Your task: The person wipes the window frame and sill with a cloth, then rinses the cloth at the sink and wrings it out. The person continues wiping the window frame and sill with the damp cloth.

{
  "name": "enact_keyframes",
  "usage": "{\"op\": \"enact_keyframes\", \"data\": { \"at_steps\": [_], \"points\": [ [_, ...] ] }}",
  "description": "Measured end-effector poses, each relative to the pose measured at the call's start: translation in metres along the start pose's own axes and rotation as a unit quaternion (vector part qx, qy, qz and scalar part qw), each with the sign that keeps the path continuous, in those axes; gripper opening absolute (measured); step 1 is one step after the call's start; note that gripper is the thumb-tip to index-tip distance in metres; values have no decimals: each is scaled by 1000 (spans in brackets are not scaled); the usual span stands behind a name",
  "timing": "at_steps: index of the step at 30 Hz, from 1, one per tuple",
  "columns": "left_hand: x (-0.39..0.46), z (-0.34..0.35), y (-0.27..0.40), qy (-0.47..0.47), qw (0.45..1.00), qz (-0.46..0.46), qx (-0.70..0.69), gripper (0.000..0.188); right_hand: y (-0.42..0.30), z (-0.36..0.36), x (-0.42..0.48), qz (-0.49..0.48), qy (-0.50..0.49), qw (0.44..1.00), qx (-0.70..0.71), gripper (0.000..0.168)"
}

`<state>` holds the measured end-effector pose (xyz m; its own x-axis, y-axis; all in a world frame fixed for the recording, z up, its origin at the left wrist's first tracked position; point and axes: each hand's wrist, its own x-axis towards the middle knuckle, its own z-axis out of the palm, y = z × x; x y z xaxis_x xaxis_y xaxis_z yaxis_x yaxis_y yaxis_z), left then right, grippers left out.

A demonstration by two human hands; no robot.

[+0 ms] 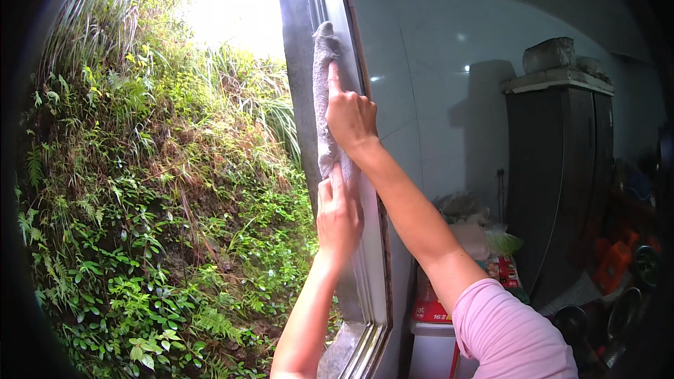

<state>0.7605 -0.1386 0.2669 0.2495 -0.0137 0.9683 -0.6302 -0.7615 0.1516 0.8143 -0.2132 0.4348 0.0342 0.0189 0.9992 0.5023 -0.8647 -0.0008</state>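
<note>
A long grey cleaning cloth point(321, 95) lies lengthwise along the upright side of a metal window frame point(375, 242). Higher up, my right hand point(352, 116) presses the cloth into the frame with its extended index finger, the other fingers curled. Below it, my left hand point(338, 216) has its fingertips on the cloth's lower part, pinning it against the frame. The grooves behind the cloth are hidden. At the bottom corner, the sill tracks point(363, 350) of the frame show bare metal rails.
Outside the window rises a steep bank of plants point(174, 210). Indoors, a dark refrigerator point(547, 184) carries wrapped items point(548, 56) on top. Beside it stand a white bin point(433, 350), a red package point(433, 311) and orange plastic items point(613, 266). A tiled wall point(421, 26) adjoins the frame.
</note>
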Motion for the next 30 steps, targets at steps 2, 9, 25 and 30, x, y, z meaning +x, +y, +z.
{"op": "enact_keyframes", "data": {
  "at_steps": [2, 9, 25, 30],
  "points": [
    [2, 1, -4, 11, 1000, 14, 9, 64, -1, 4, 5, -2, -2, 1000, -12, 71],
    [10, -6, -18, 5, 999, 7, 32, 61, -16, 8, 18, 28, -4, 1000, -6, 68],
    [46, -55, -29, 202, 967, -81, -132, 36, 15, 10, -31, 122, -30, 834, 537, 44],
    [61, -63, -31, 119, 979, -81, -146, 52, 9, -15, -85, 150, -129, 706, 680, 46]
  ]
}}
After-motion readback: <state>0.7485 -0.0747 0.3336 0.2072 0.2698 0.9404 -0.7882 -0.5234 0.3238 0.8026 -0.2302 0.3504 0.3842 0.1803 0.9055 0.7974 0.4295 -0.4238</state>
